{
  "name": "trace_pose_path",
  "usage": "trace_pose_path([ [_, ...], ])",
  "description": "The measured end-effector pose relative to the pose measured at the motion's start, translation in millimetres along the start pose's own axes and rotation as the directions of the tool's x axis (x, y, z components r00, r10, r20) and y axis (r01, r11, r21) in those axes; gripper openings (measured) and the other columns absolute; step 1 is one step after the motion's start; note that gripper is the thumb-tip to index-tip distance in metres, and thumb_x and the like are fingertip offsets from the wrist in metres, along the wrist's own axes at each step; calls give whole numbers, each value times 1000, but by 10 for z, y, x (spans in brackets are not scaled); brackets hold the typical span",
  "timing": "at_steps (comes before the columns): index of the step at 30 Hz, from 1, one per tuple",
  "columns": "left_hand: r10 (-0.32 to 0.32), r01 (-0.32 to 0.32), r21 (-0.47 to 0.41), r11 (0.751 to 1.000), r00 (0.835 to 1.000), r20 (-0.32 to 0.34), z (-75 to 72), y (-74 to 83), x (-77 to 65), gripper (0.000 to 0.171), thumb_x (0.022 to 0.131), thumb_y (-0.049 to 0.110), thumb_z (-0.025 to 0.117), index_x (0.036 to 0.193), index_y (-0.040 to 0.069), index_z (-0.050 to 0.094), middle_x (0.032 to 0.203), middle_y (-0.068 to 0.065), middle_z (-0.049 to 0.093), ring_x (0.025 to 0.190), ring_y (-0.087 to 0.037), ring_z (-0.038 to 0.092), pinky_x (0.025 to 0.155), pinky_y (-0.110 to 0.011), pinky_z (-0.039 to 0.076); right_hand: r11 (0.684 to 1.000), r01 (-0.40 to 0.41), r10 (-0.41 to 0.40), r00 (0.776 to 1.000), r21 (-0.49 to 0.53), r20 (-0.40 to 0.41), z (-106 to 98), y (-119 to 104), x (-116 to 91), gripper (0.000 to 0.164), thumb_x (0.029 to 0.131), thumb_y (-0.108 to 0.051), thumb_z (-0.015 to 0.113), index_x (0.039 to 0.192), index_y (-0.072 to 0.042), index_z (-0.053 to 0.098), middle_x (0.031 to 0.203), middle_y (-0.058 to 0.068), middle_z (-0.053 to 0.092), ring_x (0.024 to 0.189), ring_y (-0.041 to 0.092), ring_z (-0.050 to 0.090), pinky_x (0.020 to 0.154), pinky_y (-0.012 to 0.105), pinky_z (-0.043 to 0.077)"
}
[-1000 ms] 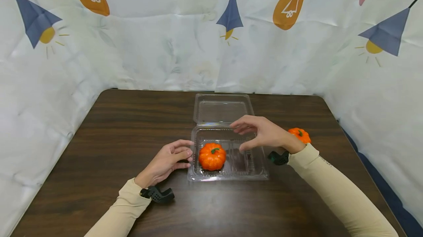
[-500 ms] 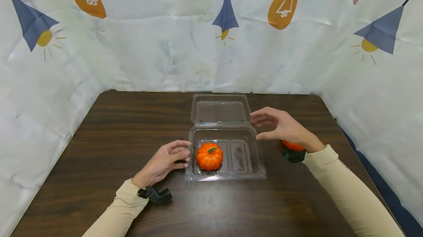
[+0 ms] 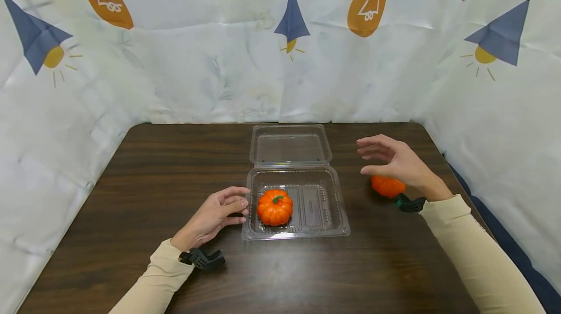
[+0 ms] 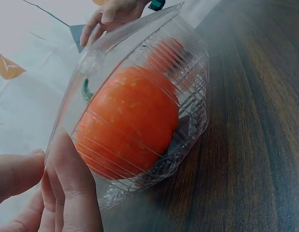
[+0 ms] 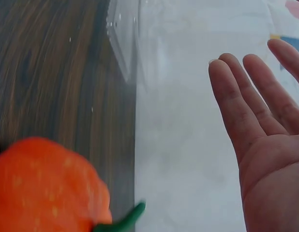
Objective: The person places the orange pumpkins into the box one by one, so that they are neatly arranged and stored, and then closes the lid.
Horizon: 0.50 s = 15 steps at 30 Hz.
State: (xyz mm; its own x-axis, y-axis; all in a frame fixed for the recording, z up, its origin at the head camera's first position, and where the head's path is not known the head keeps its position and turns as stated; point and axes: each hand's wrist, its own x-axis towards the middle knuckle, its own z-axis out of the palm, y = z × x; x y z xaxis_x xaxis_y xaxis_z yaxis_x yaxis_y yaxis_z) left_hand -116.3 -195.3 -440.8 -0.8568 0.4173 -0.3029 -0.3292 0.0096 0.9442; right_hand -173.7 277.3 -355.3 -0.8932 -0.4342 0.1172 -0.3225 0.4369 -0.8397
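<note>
A clear plastic clamshell container (image 3: 313,231) lies on the table with its lid (image 3: 290,143) folded back behind it. Inside its left half sits an orange toy pumpkin (image 3: 274,208) with a green stem. My left hand (image 3: 215,216) pinches the container's left rim between thumb and fingers, as the left wrist view shows. My right hand (image 3: 405,165) hovers with fingers spread over a second orange pumpkin (image 3: 387,186), to the container's right. It holds nothing; in the right wrist view this pumpkin (image 5: 48,188) stands apart from the fingers. The hand partly hides it in the head view.
The dark wood-grain table (image 3: 280,275) carries all of these things. A white curtain (image 3: 175,70) printed with lamps and bulbs hangs behind and at both sides. Each wrist wears a black camera mount (image 3: 202,258).
My right hand has moved from above the container rightward to over the second pumpkin. My left hand stays at the rim. The head view has shifted slightly.
</note>
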Motion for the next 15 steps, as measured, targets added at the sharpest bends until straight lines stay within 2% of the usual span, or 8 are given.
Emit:
trace_pose_path([
  [4, -2, 2, 5, 1000, 1000, -11, 1, -5, 4, 52, 102, 17, 66, 147, -1, 45, 102, 6, 67, 91, -10, 67, 86, -29, 64, 1000, -12, 12, 999, 2, -38, -80, 75, -63, 63, 89, -7, 80, 146, -11, 54, 138, -12, 62, 121, -1, 64, 101, 16, 54],
  [8, -2, 2, 4, 1000, 1000, -16, 9, -6, 11, 53, 102, 17, 66, 147, -1, 45, 102, 6, 67, 90, -10, 67, 86, -29, 64, 999, -52, 52, 995, -1, -88, -142, 143, -137, 61, 90, -8, 80, 145, -13, 55, 137, -14, 62, 121, 2, 65, 98, 17, 56],
  [15, -5, 5, 9, 1000, 1000, -16, 7, -2, 16, 51, 102, 18, 66, 146, 1, 46, 103, 6, 67, 90, -10, 67, 86, -28, 64, 996, -82, 84, 986, 20, -143, -232, 247, -258, 60, 91, -5, 78, 145, -9, 55, 134, -14, 64, 119, 3, 67, 94, 15, 57],
])
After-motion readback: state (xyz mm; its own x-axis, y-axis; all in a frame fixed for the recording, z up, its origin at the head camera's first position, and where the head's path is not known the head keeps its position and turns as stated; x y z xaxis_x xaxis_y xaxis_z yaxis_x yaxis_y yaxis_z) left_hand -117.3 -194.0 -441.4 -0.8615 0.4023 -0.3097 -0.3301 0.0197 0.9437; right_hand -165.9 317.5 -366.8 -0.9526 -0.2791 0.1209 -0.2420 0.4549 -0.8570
